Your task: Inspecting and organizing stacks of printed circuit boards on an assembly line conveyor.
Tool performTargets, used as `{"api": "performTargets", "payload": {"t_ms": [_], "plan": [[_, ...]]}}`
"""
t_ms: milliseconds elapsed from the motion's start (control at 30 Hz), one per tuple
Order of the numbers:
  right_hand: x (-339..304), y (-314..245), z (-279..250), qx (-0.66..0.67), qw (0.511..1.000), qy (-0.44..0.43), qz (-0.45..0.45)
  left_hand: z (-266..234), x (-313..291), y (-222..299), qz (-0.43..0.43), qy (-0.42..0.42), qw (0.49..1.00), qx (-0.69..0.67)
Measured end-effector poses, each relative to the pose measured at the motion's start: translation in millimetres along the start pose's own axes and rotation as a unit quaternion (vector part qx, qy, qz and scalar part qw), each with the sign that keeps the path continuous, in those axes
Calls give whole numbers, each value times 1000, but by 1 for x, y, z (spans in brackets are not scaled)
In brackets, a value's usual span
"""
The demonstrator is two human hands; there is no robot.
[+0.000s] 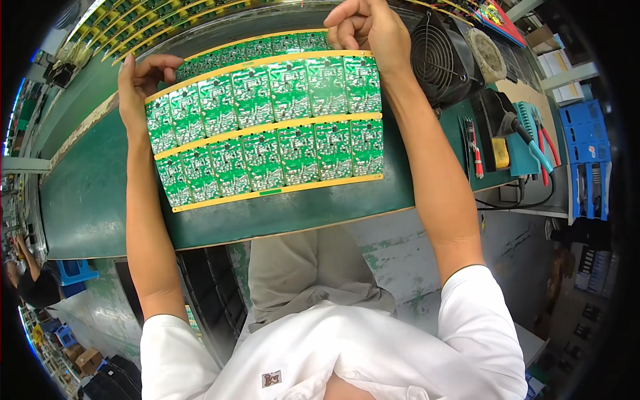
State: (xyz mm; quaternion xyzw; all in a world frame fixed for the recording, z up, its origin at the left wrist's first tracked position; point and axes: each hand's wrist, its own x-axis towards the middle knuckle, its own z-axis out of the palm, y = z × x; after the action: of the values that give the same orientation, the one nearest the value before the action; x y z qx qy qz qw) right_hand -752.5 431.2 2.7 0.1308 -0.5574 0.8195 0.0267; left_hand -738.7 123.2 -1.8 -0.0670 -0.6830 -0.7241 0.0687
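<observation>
A large panel of green circuit boards (267, 127) with yellow strips is tilted up before me, its solder side showing. Behind its top edge a second, similar panel (257, 48) is partly hidden. My left hand (143, 80) is at the upper left corner, thumb up and fingers curled inward beside the rear panel. At the upper right corner my right hand (377, 30) has its fingers bent in toward the panels. Both hands seem closed on the panel edges; the front panel hides part of the left hand's grip.
A black fan (437, 57) stands right of my right hand. Farther right are a soldering iron (527, 137), red-handled tools (545, 143) and blue bins (587, 157). More board panels (133, 30) line the far side of the green bench (93, 200). Another person (37, 280) is at far left.
</observation>
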Motion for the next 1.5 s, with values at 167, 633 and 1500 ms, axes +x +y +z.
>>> {"api": "performTargets", "payload": {"t_ms": [167, 633, 1500], "plan": [[-1, 1, 0, -12, 1000, 3, -10, 2, -1, 2, 6, 6, 1000, -2], [0, -4, 0, 14, 1000, -22, -10, 0, -2, 4, 40, -14, 999, 5], [-8, -7, 1, -33, 998, -49, -9, -4, 0, 1, 46, -38, 998, 11]]}}
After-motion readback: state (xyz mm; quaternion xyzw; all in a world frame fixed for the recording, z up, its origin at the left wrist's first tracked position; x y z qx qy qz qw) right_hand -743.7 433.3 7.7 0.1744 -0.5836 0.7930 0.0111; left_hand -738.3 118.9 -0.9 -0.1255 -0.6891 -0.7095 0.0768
